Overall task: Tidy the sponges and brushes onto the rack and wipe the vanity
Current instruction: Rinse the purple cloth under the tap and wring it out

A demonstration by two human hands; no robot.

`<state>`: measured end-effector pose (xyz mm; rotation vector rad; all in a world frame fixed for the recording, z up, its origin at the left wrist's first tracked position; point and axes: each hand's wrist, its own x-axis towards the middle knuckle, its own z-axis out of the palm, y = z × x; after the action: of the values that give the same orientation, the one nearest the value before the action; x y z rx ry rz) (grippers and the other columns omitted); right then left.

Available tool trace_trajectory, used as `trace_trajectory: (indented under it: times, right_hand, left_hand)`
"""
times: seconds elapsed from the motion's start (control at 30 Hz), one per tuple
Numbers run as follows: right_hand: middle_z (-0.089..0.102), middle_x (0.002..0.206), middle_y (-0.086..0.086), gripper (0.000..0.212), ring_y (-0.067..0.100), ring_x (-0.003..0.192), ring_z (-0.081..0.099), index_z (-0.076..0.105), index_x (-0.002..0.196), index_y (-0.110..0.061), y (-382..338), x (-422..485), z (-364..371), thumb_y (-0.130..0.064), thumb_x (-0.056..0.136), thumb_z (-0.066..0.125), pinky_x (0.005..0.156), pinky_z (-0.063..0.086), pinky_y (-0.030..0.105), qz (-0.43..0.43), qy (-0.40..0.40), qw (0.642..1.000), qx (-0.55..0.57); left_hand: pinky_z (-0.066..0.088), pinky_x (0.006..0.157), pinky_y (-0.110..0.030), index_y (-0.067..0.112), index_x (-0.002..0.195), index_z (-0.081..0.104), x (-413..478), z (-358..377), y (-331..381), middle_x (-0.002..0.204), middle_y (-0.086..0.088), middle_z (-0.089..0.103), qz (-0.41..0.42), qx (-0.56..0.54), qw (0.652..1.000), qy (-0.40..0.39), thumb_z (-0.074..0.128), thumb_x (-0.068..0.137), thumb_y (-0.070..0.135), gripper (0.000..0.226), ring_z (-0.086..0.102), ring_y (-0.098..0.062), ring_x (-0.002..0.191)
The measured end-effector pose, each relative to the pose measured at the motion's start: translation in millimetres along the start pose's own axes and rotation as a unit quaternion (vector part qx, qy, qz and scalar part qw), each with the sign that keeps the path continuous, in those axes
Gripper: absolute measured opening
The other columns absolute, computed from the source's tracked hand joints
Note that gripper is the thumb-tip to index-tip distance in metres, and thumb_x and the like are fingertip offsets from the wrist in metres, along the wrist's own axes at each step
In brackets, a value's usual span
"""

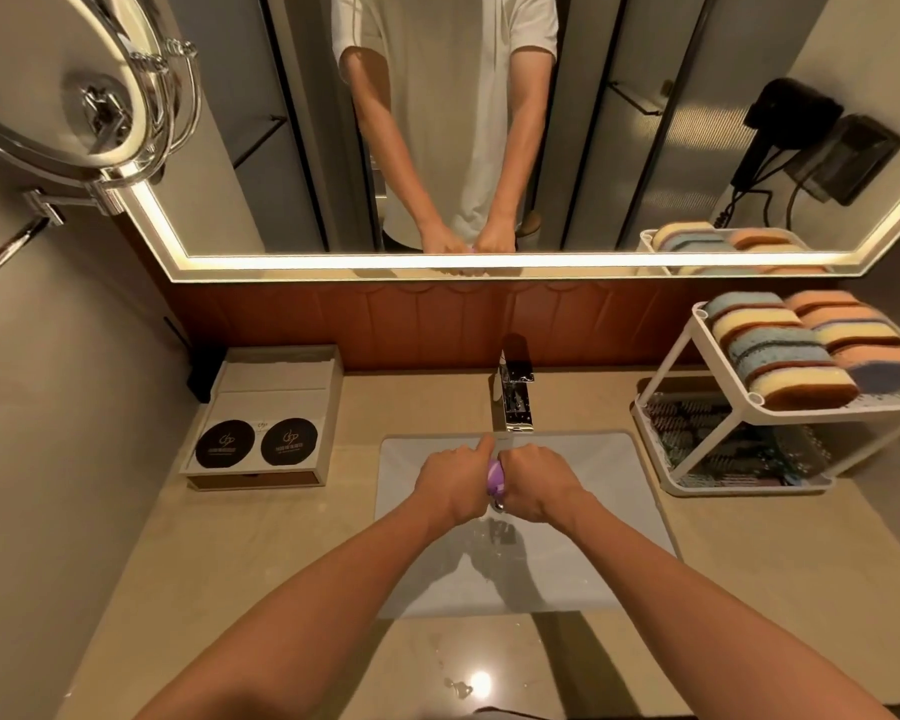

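**Over the sink (593, 511), both hands on one purple item (495, 478)**

Just on the near side of the faucet (515, 402), our left hand (455, 483) and right hand (539, 483) were each curled tight around the small purple item, which was squeezed between them. We could not tell whether it was a cloth or a sponge. At the far right of the table (281, 553) stood the white rack (749, 486). Its upper tier was packed with coloured sponges (780, 350) set on edge, and its lower tier held brushes (723, 439). At the far left sat a tray (261, 407) with two black discs.
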<state>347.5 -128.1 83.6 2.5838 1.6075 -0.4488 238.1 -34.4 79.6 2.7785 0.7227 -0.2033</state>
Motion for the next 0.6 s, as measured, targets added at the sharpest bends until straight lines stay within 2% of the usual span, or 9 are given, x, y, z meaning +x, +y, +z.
trace_trajectory:
  times: [0.13,0.23,0.3,0.37,0.43,0.47,0.53,0.57,0.6]
  right_hand:
    - [0.064,0.110,0.005,0.031,0.029,0.105,0.060,0.061,0.113,-0.021,10.5,0.1,2.0,-0.022,0.084,0.072,0.072,0.050,0.036,-0.019,0.116,0.993,0.000]
    - [0.052,0.123,0.005,0.058,0.027,0.118,0.046,0.054,0.135,-0.023,22.4,-2.8,1.8,-0.018,0.082,0.076,0.083,0.053,0.040,-0.062,0.158,0.985,0.041]
    - [0.041,0.135,0.006,0.081,0.025,0.127,0.035,0.042,0.149,-0.026,25.9,-9.7,-2.1,-0.012,0.078,0.078,0.097,0.049,0.038,-0.059,0.156,0.976,0.137]
    - [0.031,0.138,0.002,0.100,0.018,0.129,0.027,0.027,0.157,-0.030,27.8,-13.1,-0.1,-0.011,0.076,0.081,0.106,0.040,0.034,-0.003,0.145,0.951,0.273]
    - [0.032,0.137,0.001,0.105,0.016,0.123,0.033,0.020,0.158,-0.029,24.3,-14.6,3.0,-0.012,0.074,0.082,0.105,0.038,0.033,0.079,0.127,0.900,0.410]
    - [0.040,0.134,0.005,0.096,0.017,0.117,0.043,0.026,0.155,-0.024,22.4,-14.6,4.0,-0.010,0.078,0.079,0.101,0.043,0.033,0.104,0.096,0.856,0.498]
    - [0.059,0.118,0.013,0.055,0.021,0.097,0.060,0.047,0.138,-0.007,17.8,-16.0,0.6,-0.001,0.087,0.066,0.085,0.052,0.032,0.110,0.003,0.731,0.673]
    - [0.064,0.109,0.016,0.040,0.023,0.089,0.063,0.054,0.127,-0.001,17.1,-15.9,0.8,-0.001,0.088,0.061,0.080,0.053,0.033,0.110,-0.023,0.670,0.733]
    - [0.065,0.104,0.017,0.035,0.024,0.085,0.064,0.057,0.121,0.001,16.8,-15.6,1.2,-0.004,0.086,0.058,0.077,0.053,0.033,0.108,-0.033,0.625,0.772]
  left_hand:
    - [0.051,0.069,-0.039,0.024,0.112,0.038,5.0,-2.4,3.0,0.101,-0.005,0.064,-0.104,-0.196,0.975,-0.025,0.076,0.075,0.037,0.055,0.065,-0.030,0.086]
    - [0.056,0.056,-0.043,0.027,0.100,0.040,7.0,-2.6,-2.6,0.097,-0.005,0.060,-0.097,-0.319,0.942,-0.024,0.082,0.070,0.037,0.053,0.065,-0.030,0.071]
    - [0.054,0.045,-0.041,0.022,0.105,0.050,4.7,-1.9,-8.3,0.107,-0.007,0.051,-0.089,-0.371,0.925,-0.010,0.088,0.071,0.033,0.052,0.061,-0.029,0.061]
    - [0.059,0.055,-0.043,0.026,0.117,0.062,1.0,1.5,-11.5,0.113,0.000,0.036,-0.104,-0.348,0.932,0.000,0.087,0.066,0.051,0.062,0.062,-0.032,0.076]
    - [0.060,0.077,-0.050,0.041,0.117,0.065,-0.5,7.8,-13.5,0.112,0.003,0.038,-0.106,-0.313,0.943,0.025,0.077,0.057,0.072,0.068,0.061,-0.033,0.095]
    - [0.058,0.083,-0.053,0.046,0.115,0.065,-0.2,11.9,-13.4,0.112,0.004,0.045,-0.097,-0.327,0.939,0.036,0.073,0.057,0.076,0.066,0.063,-0.032,0.097]
    - [0.053,0.092,-0.057,0.051,0.115,0.064,1.3,17.9,-12.9,0.111,0.006,0.058,-0.085,-0.352,0.931,0.039,0.069,0.063,0.078,0.059,0.066,-0.028,0.101]
    - [0.050,0.096,-0.055,0.052,0.119,0.062,-0.3,16.5,-10.9,0.114,0.009,0.061,-0.082,-0.344,0.934,0.041,0.067,0.067,0.076,0.058,0.064,-0.023,0.106]
    - [0.047,0.099,-0.053,0.051,0.123,0.061,-1.4,14.9,-10.3,0.118,0.011,0.062,-0.079,-0.326,0.941,0.047,0.066,0.070,0.073,0.058,0.061,-0.020,0.111]
